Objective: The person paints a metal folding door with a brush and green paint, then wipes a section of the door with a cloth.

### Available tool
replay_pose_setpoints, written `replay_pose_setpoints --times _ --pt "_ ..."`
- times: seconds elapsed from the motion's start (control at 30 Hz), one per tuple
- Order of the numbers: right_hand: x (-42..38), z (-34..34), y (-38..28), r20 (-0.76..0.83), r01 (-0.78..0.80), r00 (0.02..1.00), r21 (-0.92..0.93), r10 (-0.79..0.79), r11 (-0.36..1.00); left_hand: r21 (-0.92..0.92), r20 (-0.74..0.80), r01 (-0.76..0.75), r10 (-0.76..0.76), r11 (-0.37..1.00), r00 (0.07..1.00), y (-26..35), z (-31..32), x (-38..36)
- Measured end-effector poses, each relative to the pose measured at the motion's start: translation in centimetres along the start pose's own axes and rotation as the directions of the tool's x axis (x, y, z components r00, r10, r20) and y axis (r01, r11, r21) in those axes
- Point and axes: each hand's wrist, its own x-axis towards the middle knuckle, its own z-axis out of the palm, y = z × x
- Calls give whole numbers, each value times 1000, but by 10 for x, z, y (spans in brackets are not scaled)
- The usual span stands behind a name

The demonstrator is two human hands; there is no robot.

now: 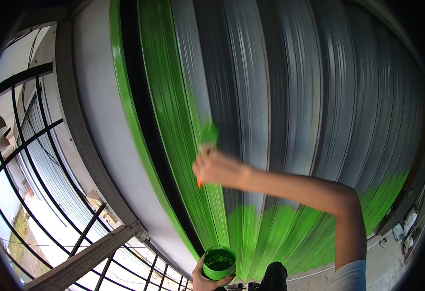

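Brushing green paint [245, 233] onto the ribbed metal sheet [249, 97], at the border with bare grey; gripping the brush [209, 135] in closed fingers of the right hand [217, 169], cradling the paint tub [220, 275] lower down in the left hand [203, 282]; probably calling next for steady bristle pressure along the rib and a level tub

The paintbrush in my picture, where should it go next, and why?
I'd slide the brush a little way up the pale grey strip with the right hand. Its bristles look green with paint, and the strip is grey above them, while the panel beside it on the left is green all the way up.
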Motion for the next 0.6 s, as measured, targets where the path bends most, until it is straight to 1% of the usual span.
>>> replay_pose_setpoints --times 0.03,0.07,0.1,0.17,0.23,0.3,0.37,0.43,0.5,0.53,0.6 --pt "-2 5 -29 75 80 994 45 -83 996 12 -8 -4 4 1000 1000 -4 0 0" --pt "-2 7 -49 119 105 986 121 -119 987 25 -15 -9 9 1000 1000 -6 1 1" --pt "7 -9 -47 276 99 920 519 -277 849 -33 -4 -22 22 999 1000 -5 3 4" --pt "24 -16 -36 207 81 952 538 -225 839 -149 15 -38 41 988 999 -2 7 7" --pt "51 -8 -15 277 -45 946 628 -169 777 -149 1 -39 40 988 999 4 8 8" --pt "70 11 11 214 -17 967 591 -136 806 -135 -17 -48 46 990 999 7 5 4" --pt "93 18 48 309 -102 950 452 -49 886 -118 -32 -78 75 990 997 9 2 5" --pt "115 16 77 317 -129 948 329 19 935 -137 -65 -76 67 988 996 14 -4 2" --pt "130 17 91 101 -95 992 232 73 968 -133 -89 -68 57 989 994 13 -8 3" --pt "141 21 92 133 -87 989 147 67 985 -118 -93 -65 54 991 994 11 -10 4" --pt "148 26 76 218 -119 970 34 109 992 -85 -96 -54 45 995 994 6 -12 5"
